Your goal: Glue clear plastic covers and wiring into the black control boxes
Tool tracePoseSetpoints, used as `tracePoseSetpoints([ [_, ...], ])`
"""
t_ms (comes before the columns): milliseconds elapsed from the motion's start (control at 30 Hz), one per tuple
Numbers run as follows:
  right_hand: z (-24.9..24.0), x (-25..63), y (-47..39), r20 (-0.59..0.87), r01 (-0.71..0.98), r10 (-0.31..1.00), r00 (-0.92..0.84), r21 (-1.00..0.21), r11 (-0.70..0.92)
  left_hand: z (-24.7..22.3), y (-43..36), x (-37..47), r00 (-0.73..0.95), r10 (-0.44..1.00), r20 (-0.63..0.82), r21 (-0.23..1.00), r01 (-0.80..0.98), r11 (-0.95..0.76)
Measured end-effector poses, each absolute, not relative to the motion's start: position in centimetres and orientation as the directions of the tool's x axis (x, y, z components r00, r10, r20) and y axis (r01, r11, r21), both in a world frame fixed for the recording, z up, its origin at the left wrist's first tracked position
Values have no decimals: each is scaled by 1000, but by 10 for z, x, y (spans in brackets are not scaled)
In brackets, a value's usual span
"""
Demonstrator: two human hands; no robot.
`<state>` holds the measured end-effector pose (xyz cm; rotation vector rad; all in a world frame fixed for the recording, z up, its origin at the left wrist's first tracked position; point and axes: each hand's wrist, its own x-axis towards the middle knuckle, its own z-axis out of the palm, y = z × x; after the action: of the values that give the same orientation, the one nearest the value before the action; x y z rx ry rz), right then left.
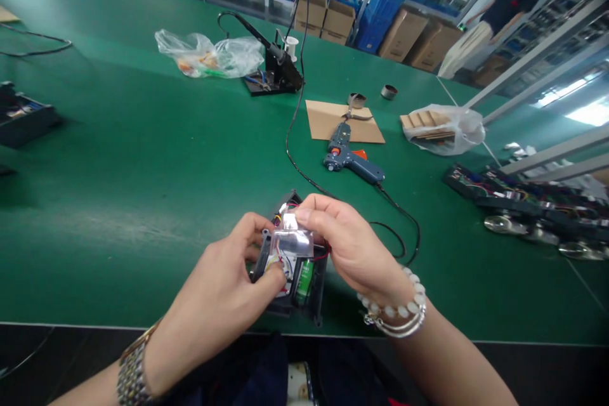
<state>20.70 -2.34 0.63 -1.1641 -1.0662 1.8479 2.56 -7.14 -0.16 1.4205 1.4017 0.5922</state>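
Observation:
On the table, close to its front edge, lies a dark grey plastic housing (pixel 316 304) that is open at the top. Inside it are a green battery cell (pixel 304 280), thin coloured wires and a white part. My left hand (pixel 233 273) grips the housing's left side, its thumb bent inward over the wires. Between thumb and fingers, my right hand (pixel 347 241) pinches a shiny, clear-to-silver rectangular piece (pixel 294 243) above the far half of the housing. Whether this piece is a film or a pouch, I cannot tell. My right fingertips partly cover it.
Beyond the hands lie a glue gun (pixel 354 162) with its cable, pliers (pixel 354 115) on cardboard (pixel 321 120), and a soldering iron stand (pixel 273 79). Plastic bags (pixel 209 56) sit farther back. Several wired housings (pixel 504 196) line the right; another dark housing (pixel 28 117) is left.

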Motion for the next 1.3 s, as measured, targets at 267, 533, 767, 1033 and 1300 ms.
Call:
tracePoseSetpoints([
  [267,4,211,-29,-267,-148,884,-383,-927,-345,12,-60,20,196,927,-319,751,649,121],
  [533,6,213,-30,-219,-173,890,-400,-935,-308,33,-59,30,241,952,-189,419,897,-144],
  [767,1,216,-30,-168,-163,914,-370,-957,-242,34,-63,40,282,952,-121,300,924,-236],
  [1033,-8,217,-28,-219,-233,903,-370,-919,-318,26,-52,12,301,876,-376,763,638,109],
  [1300,-6,220,-21,-182,-181,896,-405,-945,-274,12,-44,-4,431,813,-391,920,186,344],
])
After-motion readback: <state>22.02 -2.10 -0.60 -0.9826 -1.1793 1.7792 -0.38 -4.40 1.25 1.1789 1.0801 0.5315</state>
